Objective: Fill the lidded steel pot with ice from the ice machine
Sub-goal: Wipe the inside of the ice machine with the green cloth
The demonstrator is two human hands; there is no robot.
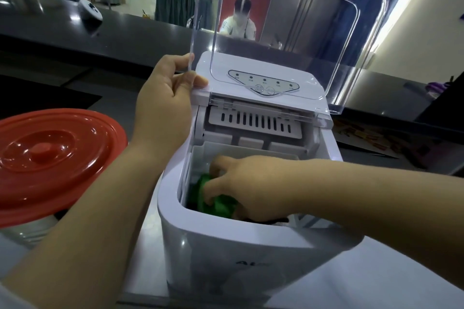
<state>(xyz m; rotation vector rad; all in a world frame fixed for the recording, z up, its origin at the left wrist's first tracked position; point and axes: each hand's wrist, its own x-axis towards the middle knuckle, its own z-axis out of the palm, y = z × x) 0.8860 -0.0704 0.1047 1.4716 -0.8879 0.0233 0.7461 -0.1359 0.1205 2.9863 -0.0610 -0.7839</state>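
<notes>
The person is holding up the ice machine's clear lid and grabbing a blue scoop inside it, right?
Not quite: the scoop is green, not blue. The head view shows the left hand holding the clear lid up and the right hand grabbing the scoop inside the ice machine.

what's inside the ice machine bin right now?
Inside the ice machine bin, the right hand reaches down onto a green scoop. A slotted white tray sits above, at the back. The hand and front wall cover the bottom, so no ice is visible.
</notes>
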